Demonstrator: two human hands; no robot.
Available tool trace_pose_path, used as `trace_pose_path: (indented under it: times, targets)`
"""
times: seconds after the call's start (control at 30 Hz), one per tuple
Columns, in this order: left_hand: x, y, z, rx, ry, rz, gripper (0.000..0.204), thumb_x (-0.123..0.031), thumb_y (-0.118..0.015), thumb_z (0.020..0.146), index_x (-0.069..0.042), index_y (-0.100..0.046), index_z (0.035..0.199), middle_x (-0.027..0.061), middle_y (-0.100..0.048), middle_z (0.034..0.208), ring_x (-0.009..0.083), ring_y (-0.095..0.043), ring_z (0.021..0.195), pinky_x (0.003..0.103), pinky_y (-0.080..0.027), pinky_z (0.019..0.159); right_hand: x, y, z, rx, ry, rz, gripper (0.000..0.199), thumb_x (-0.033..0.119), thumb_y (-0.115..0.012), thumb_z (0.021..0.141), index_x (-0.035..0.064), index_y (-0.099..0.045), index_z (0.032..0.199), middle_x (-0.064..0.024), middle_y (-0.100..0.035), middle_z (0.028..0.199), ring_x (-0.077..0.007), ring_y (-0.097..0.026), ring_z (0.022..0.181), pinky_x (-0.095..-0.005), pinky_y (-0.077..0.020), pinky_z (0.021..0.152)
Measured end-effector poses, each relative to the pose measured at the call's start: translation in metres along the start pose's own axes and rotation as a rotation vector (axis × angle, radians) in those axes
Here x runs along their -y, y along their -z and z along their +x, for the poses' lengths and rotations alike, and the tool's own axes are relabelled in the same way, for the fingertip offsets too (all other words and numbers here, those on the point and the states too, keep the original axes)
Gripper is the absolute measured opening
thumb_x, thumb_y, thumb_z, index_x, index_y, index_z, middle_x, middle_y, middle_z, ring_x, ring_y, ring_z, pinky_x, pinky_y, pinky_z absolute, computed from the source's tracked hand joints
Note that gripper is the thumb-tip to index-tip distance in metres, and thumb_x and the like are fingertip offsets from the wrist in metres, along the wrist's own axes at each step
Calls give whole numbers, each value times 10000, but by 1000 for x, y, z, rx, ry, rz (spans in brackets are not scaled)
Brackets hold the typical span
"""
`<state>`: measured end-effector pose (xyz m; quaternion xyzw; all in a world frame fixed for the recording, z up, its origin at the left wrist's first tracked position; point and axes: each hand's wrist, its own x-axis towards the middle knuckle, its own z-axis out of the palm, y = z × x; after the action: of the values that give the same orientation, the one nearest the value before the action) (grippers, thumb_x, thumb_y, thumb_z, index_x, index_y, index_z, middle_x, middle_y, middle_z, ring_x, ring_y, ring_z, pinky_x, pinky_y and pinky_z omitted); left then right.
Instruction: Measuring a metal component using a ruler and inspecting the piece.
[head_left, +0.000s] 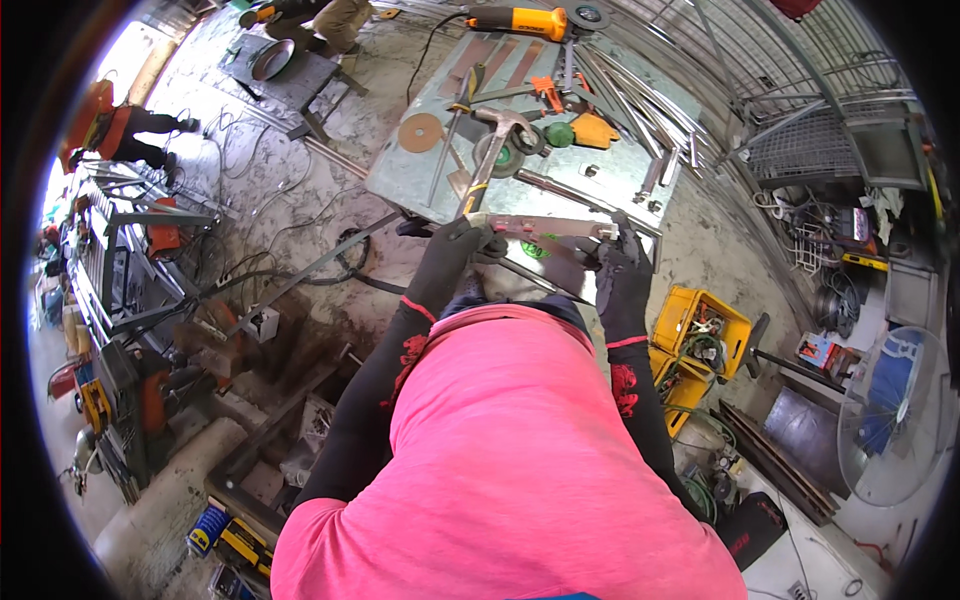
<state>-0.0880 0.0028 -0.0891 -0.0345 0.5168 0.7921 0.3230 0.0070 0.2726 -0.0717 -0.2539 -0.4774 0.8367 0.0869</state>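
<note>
My two gloved hands hold a flat reddish-brown strip level across the near edge of a metal-topped table. The fingers of my left hand are closed on its left end. My right hand grips the right end, beside a small pale piece whose kind I cannot make out. Just beyond my left hand lies a claw hammer, its handle toward me. Past the strip are a brown cutting disc, a green disc and an orange clamp.
A yellow angle grinder and several metal tubes lie on the table's far part. A yellow toolbox stands open to my right, near a fan. Cables and metal frames fill the left. A person in orange is farther off.
</note>
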Motion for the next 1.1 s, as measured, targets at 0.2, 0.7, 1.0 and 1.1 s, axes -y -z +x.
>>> trace_pose_path:
  times: [0.2, 0.7, 1.0, 1.1]
  targets:
    - [0, -1, -2, -30, -14, 22, 263, -134, -572, 1060, 64, -696, 1180, 85, -739, 1039, 153, -713, 942, 305, -572, 870, 3, -6, -5, -16, 2, -7, 640, -19, -547, 986, 34, -446, 1616, -110, -692, 1197, -307, -767, 1067, -448, -619, 928]
    - [10, 4, -5, 96, -112, 274, 263, -139, -572, 1054, 32, -740, 945, 95, -754, 855, 185, -722, 779, 347, -584, 768, -10, 1, -8, 60, 40, 113, 554, 129, -620, 1105, 54, -430, 1621, -38, -669, 1133, -205, -687, 1118, -462, -574, 1079]
    - [12, -8, -10, 148, 31, 143, 270, -167, -607, 1031, 51, -764, 1000, 108, -763, 917, 172, -698, 857, 331, -558, 858, -28, 29, -5, 176, -94, 211, 510, 326, -645, 1090, 115, -567, 1548, -18, -701, 1308, -231, -705, 1148, -457, -563, 989]
    - [7, -11, -14, 168, 13, 256, 274, -184, -619, 1031, 43, -773, 1033, 99, -758, 906, 172, -700, 855, 334, -561, 848, -33, 27, -3, 46, -122, 75, 461, 328, -650, 1092, 98, -625, 1490, -28, -698, 1342, -229, -704, 1136, -430, -572, 925]
